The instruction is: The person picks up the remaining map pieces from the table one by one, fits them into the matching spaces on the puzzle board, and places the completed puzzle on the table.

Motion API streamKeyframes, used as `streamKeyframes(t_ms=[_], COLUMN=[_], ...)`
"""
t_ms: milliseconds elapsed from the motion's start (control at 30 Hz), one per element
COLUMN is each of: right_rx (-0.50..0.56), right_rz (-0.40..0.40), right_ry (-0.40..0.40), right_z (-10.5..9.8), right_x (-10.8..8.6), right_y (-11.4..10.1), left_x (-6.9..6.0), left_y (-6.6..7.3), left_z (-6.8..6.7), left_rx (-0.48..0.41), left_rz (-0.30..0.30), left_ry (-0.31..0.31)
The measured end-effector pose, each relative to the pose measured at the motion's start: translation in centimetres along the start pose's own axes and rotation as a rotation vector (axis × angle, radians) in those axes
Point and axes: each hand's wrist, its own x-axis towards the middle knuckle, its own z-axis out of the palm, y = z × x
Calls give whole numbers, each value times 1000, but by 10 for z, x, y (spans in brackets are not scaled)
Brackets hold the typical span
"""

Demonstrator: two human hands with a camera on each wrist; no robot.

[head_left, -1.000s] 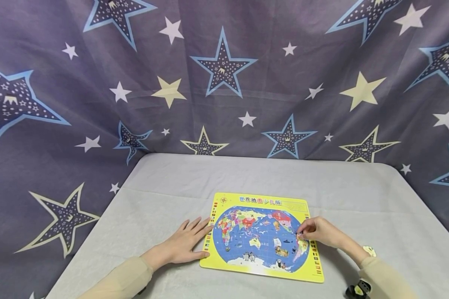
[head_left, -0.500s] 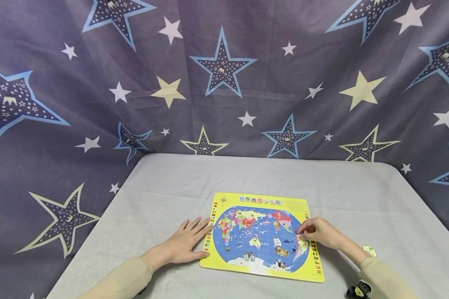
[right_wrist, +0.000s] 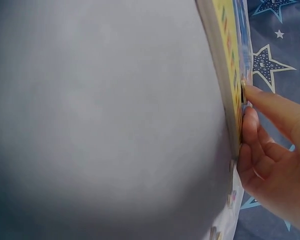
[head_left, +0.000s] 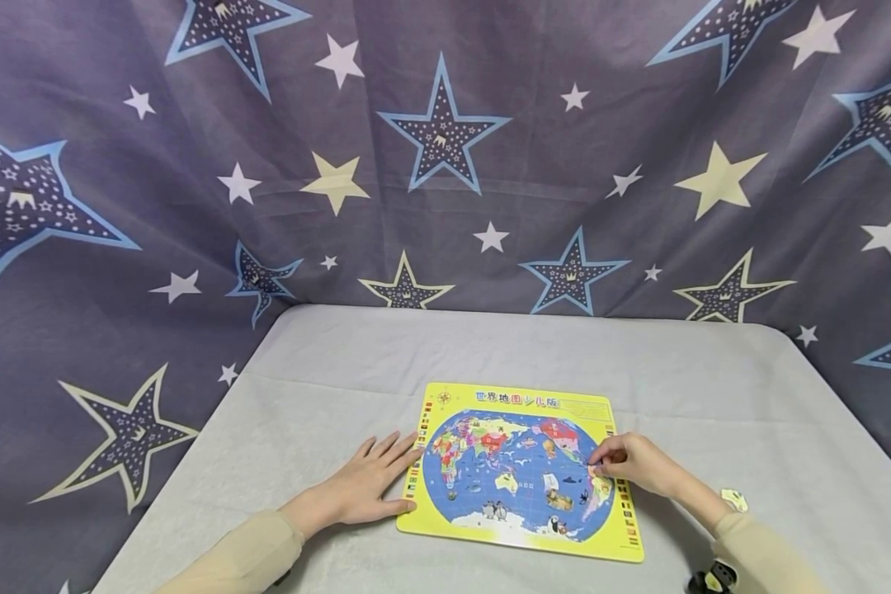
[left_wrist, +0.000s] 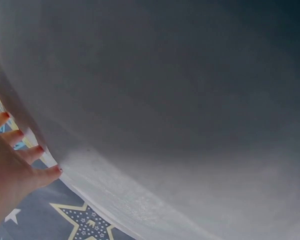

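Observation:
A yellow-bordered world map puzzle (head_left: 523, 540) lies flat on the grey table in the head view, with flags down its sides. My left hand (head_left: 367, 483) rests with straight, spread fingers against the board's left edge. At the right side of the map, my right hand (head_left: 638, 462) has thumb and fingers drawn together over the blue oval. The right wrist view shows my right hand (right_wrist: 277, 140) pinching a small puzzle piece (right_wrist: 243, 92) at the board's surface. Most of that piece is hidden by the fingers.
A loose puzzle piece (head_left: 733, 499) lies by my right forearm, and more small pieces (right_wrist: 231, 200) show in the right wrist view. A black device (head_left: 713, 576) sits under the right sleeve. Behind the table (head_left: 327, 346) hangs a star-patterned curtain (head_left: 445, 231).

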Motion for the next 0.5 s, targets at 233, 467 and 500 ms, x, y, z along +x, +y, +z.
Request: streamKeyframes(t_ms=[233,467,500], right_rx=[-7,10,14], right_rz=[7,-39,-44], right_ry=[2,8,8], right_z=[2,0,0], right_x=[1,-1,-1], right_y=[4,-1,-1], left_x=[0,0,0], left_y=[0,0,0], left_z=[0,1,1], left_rx=[3,12,11], left_rz=[2,2,0], left_ry=[5,5,3])
